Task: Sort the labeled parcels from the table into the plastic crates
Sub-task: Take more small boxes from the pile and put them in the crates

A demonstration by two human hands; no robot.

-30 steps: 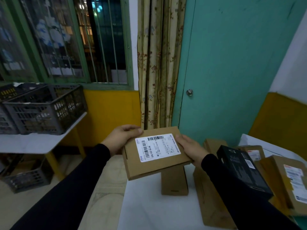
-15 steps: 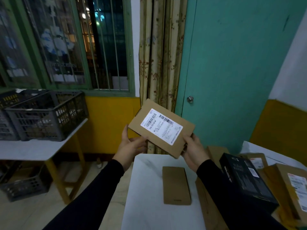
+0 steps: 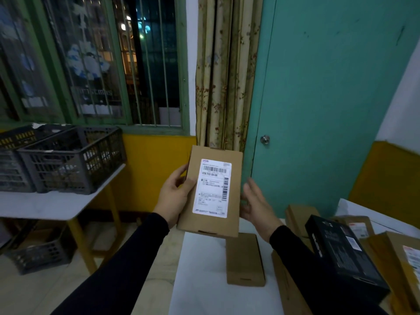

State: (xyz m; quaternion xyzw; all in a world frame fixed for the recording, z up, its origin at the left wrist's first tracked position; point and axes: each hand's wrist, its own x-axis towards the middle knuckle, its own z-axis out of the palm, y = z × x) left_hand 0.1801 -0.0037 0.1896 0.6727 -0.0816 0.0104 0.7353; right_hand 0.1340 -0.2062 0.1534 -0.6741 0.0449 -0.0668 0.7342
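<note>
The grey plastic crates (image 3: 68, 160) sit far off to the left of my hands. My left hand (image 3: 175, 198) grips the labeled cardboard parcel (image 3: 211, 192) upright; my right hand (image 3: 256, 203) is spread, just beside it. I should read the label (image 3: 212, 188) first, then carry it level.

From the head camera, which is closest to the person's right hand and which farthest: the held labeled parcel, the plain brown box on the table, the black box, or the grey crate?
Measured from the right hand:
1. Labeled parcel, just to its left, gripped by the left hand.
2. Plain brown box, on the table right below.
3. Black box, lower right, on the parcel pile.
4. Grey crate, far left on the other table.
</note>
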